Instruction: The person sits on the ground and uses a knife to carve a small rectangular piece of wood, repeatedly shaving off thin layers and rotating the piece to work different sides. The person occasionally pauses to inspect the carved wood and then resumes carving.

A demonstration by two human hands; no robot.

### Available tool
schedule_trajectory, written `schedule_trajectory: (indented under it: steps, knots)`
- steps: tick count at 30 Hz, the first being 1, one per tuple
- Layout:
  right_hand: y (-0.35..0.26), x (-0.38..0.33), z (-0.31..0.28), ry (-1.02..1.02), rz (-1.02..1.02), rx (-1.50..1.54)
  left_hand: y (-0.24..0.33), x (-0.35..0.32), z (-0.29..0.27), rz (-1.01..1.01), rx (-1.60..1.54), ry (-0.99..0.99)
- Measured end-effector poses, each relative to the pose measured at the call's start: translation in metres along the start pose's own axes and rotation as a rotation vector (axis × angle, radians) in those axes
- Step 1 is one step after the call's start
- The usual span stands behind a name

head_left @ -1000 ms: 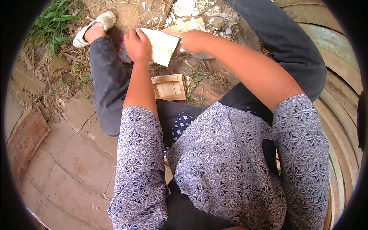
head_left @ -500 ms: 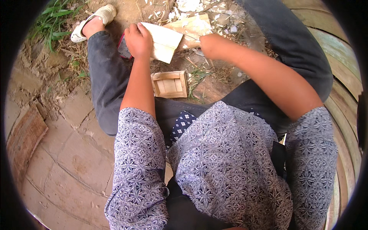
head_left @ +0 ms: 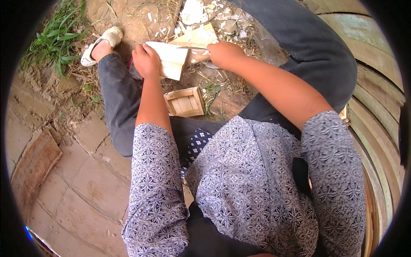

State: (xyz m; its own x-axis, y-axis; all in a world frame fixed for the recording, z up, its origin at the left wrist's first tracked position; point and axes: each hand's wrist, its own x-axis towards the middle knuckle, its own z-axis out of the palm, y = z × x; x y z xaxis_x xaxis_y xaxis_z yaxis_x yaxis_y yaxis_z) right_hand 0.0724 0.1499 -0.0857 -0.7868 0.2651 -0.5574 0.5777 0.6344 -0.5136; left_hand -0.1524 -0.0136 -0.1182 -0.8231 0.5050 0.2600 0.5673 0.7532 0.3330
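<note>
My left hand is closed on the left edge of a pale wooden board, which it holds tilted above the ground. In my right hand is a knife; its handle is hidden in the fist. The thin blade points left and lies at the board's upper right edge. Behind the board, a flat piece of yellowish wood rests among shavings. Closer to my lap sits a small shallow wooden box with raised sides.
Pale wood shavings litter the ground beyond my hands. My bent legs in dark trousers frame the work spot. Grass grows at the far left, above paving with a loose plank. Curved wooden slats line the right side.
The knife blade has come into sight, as my right hand has moved left to the board's edge. The whole view has shifted a little, with the board still in my left hand.
</note>
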Motion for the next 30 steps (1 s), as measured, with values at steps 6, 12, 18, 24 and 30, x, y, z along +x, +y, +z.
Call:
schedule_trajectory:
  steps: [6,12,18,24,30]
  knots:
    - [0.003,0.003,-0.022,-0.185,-0.069,0.168,0.001,-0.002,0.002,-0.023,-0.062,-0.018]
    - [-0.006,0.013,-0.023,-0.235,-0.119,-0.092,0.000,-0.003,0.000,-0.011,-0.066,-0.013]
    - [-0.009,0.006,-0.008,-0.120,-0.033,-0.086,0.001,-0.004,0.005,0.000,-0.077,0.022]
    - [-0.015,0.000,-0.002,-0.096,0.039,-0.060,-0.003,-0.003,0.005,-0.017,-0.038,-0.010]
    - [-0.005,0.016,0.000,-0.203,0.135,0.267,0.002,-0.003,0.001,-0.064,-0.055,-0.040]
